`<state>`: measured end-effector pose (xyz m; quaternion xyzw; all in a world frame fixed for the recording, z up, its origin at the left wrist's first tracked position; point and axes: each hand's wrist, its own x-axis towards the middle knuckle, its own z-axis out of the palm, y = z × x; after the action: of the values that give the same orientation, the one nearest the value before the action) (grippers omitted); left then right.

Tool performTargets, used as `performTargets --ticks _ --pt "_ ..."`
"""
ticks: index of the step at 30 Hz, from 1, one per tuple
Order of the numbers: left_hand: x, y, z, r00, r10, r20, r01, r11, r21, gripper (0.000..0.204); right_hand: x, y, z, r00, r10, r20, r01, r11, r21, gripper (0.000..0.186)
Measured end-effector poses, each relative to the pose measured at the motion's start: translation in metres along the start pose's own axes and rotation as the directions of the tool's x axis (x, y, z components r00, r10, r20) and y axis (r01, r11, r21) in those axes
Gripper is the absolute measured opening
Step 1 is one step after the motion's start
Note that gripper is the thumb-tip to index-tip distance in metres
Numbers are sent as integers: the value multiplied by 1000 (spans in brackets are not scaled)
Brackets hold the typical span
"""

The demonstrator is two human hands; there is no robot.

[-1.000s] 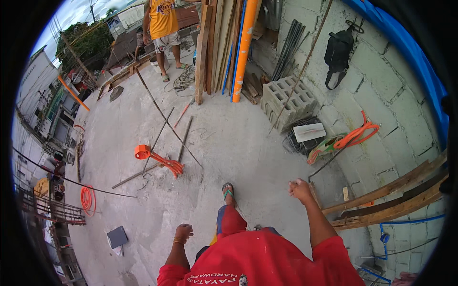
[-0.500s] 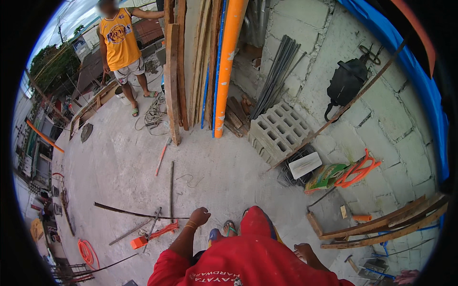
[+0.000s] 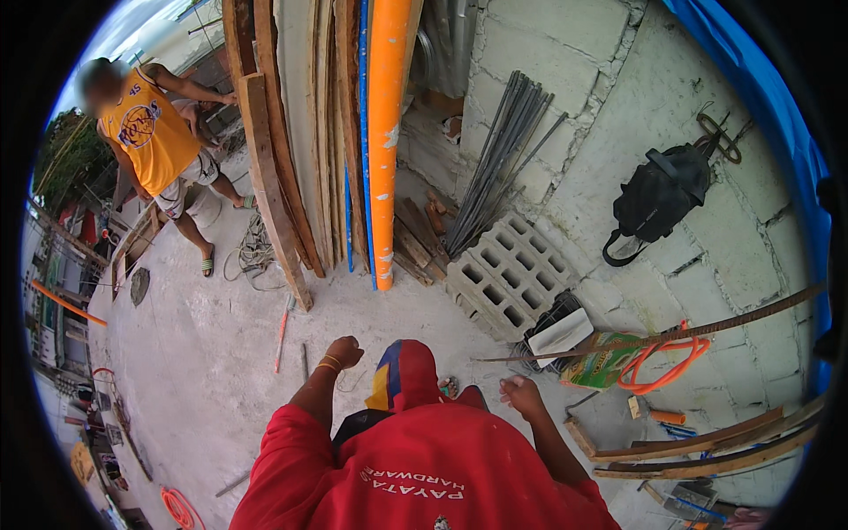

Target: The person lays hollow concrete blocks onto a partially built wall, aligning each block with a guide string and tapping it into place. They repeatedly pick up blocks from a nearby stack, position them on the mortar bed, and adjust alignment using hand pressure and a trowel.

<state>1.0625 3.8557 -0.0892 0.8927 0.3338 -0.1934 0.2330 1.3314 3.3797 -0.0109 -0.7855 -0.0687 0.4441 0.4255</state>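
My left hand hangs in the air ahead of my red shirt, its fingers curled in with nothing showing in them. A band circles that wrist. On the other side, my right hand is raised near the hollow concrete blocks, with its fingers loosely bent, a little apart and empty. Neither hand touches anything. Below the left hand, a thin wire lies on the concrete floor, beside an orange-and-white rod. One of my sandalled feet shows between the hands.
Wooden planks and an orange pipe stand upright ahead. A person in a yellow jersey stands far left, touching the planks. Grey pipes lean on the block wall, where a black backpack hangs. A rusty bar slants across the right.
I have moved forward; the planks, orange pipe and blocks are nearer. The loose bars and orange tool on the floor have mostly passed out of sight beneath me. Both hands stay empty.
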Motion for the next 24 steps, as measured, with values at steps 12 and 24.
performTargets --ticks 12,24 --pt "251 111 -63 906 339 253 -342 939 -30 43 189 -155 27 998 -62 -21 58 988 -146 51" --pt "396 115 -122 878 382 289 -253 882 -398 30 571 -150 136 848 95 -521 -320 876 -361 72"
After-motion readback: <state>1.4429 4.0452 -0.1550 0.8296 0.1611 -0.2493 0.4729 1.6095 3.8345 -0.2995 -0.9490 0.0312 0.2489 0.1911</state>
